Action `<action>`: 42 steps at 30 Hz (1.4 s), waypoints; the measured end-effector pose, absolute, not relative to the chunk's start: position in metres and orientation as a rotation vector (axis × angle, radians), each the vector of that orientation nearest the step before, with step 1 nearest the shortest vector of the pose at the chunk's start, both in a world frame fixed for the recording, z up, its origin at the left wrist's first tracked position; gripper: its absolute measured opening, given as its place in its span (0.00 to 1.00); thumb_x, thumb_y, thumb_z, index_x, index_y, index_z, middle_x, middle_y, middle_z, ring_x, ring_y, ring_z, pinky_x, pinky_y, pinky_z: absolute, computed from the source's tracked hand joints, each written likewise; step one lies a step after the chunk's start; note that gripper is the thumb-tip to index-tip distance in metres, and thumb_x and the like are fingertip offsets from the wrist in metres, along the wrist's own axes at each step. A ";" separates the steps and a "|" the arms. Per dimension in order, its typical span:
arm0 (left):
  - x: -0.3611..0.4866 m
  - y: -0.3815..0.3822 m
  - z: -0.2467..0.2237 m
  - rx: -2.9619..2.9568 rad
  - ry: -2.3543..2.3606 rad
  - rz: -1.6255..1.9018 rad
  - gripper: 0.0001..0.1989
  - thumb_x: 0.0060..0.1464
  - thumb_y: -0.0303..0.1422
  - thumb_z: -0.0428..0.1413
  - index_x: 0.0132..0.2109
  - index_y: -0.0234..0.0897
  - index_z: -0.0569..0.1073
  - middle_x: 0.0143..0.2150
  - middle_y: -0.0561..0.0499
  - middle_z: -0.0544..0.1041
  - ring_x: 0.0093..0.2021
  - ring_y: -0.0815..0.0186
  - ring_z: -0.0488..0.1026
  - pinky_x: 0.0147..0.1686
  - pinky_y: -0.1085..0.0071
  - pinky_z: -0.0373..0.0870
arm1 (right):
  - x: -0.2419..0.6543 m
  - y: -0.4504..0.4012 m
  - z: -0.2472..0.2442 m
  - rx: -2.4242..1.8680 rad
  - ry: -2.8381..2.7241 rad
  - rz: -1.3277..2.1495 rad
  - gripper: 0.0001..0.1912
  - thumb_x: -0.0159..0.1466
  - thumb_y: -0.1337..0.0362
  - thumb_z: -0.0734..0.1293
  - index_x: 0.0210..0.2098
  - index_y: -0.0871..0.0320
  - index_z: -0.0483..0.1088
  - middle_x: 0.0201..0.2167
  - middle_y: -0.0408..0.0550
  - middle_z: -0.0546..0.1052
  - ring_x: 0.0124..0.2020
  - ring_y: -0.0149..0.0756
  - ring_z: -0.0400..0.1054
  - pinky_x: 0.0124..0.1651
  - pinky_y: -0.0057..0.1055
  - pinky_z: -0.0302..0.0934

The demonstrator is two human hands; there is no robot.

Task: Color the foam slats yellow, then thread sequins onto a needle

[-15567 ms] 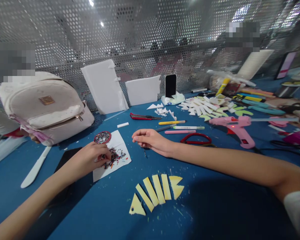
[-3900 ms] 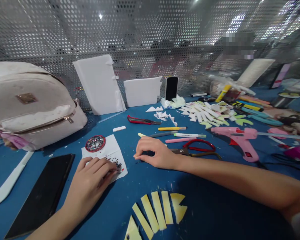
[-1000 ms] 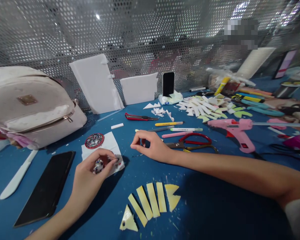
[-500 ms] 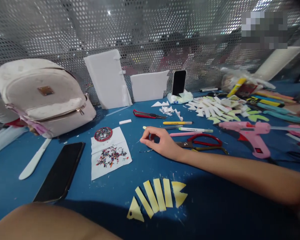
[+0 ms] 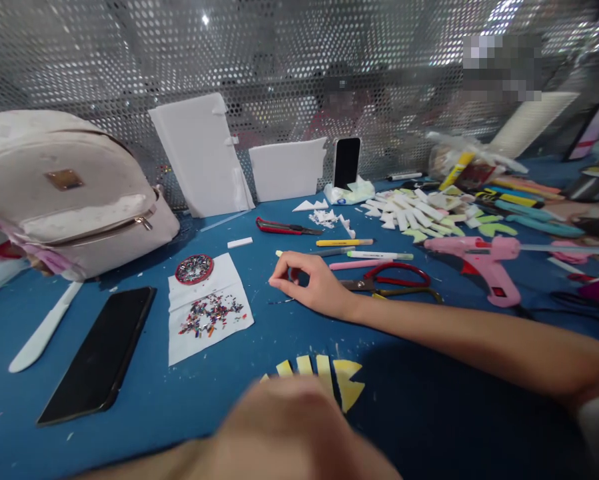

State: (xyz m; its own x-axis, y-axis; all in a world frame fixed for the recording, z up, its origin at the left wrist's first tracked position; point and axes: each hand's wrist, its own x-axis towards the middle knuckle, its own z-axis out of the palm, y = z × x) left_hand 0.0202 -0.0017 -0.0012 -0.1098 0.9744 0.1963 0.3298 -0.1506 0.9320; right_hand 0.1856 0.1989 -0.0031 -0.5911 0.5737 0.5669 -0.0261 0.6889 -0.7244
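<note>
My right hand (image 5: 314,283) rests mid-table, thumb and forefinger closed in a pinch; what they hold, if anything, is too small to make out. A thin dark tip (image 5: 282,302) shows on the table under its fingers. My left hand (image 5: 299,427) is a blur in the foreground, its fingers hidden. It covers most of the yellow strips (image 5: 324,373); a notched yellow tail-shaped piece (image 5: 348,383) shows beside it. Red-handled scissors (image 5: 364,285) lie behind my right wrist. Left of that hand, a white paper sheet (image 5: 176,350) bears colourful glitter bits (image 5: 210,315) and a red-rimmed round dish (image 5: 194,269).
A black phone (image 5: 99,353), a white plastic knife (image 5: 44,330) and a pale backpack (image 5: 74,200) are at left. A red cutter (image 5: 284,227) and markers (image 5: 344,243) lie behind my right hand. At right are a pink glue gun (image 5: 484,257) and piled foam pieces (image 5: 419,210).
My left hand has come in over the yellow pieces, covering most of them. My right hand keeps its pinch in nearly the same place. The view has shifted slightly right.
</note>
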 end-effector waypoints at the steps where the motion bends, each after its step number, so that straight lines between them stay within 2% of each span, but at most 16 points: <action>1: 0.021 0.014 0.009 1.539 1.430 1.298 0.21 0.60 0.40 0.62 0.59 0.55 0.71 0.41 0.51 0.79 0.42 0.57 0.77 0.41 0.61 0.79 | 0.186 0.199 -0.003 -0.420 -2.048 0.891 0.06 0.66 0.67 0.69 0.32 0.60 0.72 0.30 0.42 0.74 0.31 0.29 0.66 0.33 0.26 0.59; 3: 0.019 0.044 0.024 1.591 1.325 1.402 0.26 0.59 0.34 0.62 0.63 0.53 0.67 0.35 0.54 0.77 0.35 0.62 0.76 0.41 0.64 0.77 | 0.186 0.199 -0.003 -0.423 -2.036 0.876 0.06 0.67 0.66 0.70 0.32 0.60 0.72 0.30 0.43 0.74 0.31 0.29 0.66 0.33 0.26 0.58; 5: 0.010 0.064 0.026 1.604 1.302 1.495 0.21 0.63 0.30 0.59 0.60 0.49 0.68 0.34 0.55 0.76 0.35 0.66 0.75 0.39 0.70 0.75 | 0.186 0.198 -0.001 -0.418 -2.007 0.856 0.07 0.67 0.66 0.70 0.32 0.60 0.71 0.30 0.43 0.73 0.31 0.29 0.66 0.32 0.26 0.58; 8: -0.006 0.075 0.014 1.586 1.393 1.415 0.17 0.63 0.30 0.58 0.58 0.45 0.69 0.33 0.55 0.77 0.34 0.67 0.75 0.37 0.72 0.73 | 0.187 0.196 0.001 -0.368 -1.967 0.802 0.07 0.67 0.67 0.69 0.31 0.59 0.71 0.30 0.45 0.73 0.31 0.31 0.64 0.33 0.29 0.58; 15: -0.009 0.070 0.004 1.481 1.439 1.356 0.22 0.56 0.29 0.62 0.57 0.47 0.69 0.32 0.56 0.78 0.35 0.67 0.76 0.38 0.73 0.73 | 0.187 0.190 0.003 -0.112 -1.953 0.572 0.04 0.66 0.71 0.68 0.34 0.59 0.70 0.28 0.45 0.75 0.30 0.32 0.68 0.39 0.34 0.61; 28: -0.007 0.073 0.010 1.232 1.476 1.325 0.22 0.55 0.30 0.62 0.56 0.45 0.67 0.32 0.56 0.79 0.36 0.66 0.77 0.43 0.72 0.73 | 0.189 0.189 0.007 -0.088 -2.032 0.551 0.03 0.66 0.72 0.68 0.36 0.59 0.71 0.29 0.46 0.77 0.31 0.31 0.71 0.41 0.32 0.64; 35: -0.010 0.074 0.011 1.226 1.524 1.309 0.22 0.55 0.31 0.63 0.55 0.46 0.68 0.32 0.55 0.81 0.37 0.66 0.78 0.38 0.74 0.72 | 0.189 0.190 0.008 -0.094 -2.056 0.532 0.04 0.66 0.73 0.68 0.36 0.58 0.71 0.29 0.46 0.77 0.31 0.31 0.71 0.41 0.33 0.64; 42: -0.009 0.074 0.013 1.215 1.523 1.314 0.20 0.54 0.31 0.64 0.53 0.45 0.70 0.31 0.54 0.82 0.36 0.62 0.80 0.39 0.69 0.75 | 0.189 0.190 0.006 -0.094 -2.059 0.490 0.04 0.67 0.71 0.67 0.35 0.57 0.70 0.29 0.46 0.77 0.31 0.32 0.71 0.40 0.34 0.64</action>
State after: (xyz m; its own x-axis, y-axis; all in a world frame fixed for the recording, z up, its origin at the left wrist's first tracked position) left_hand -0.0087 0.0745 0.0126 -0.2480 0.9682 0.0314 0.1729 0.0123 0.9849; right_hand 0.1889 0.1895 0.0059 -0.5176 0.2632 0.8141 -0.1318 0.9156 -0.3798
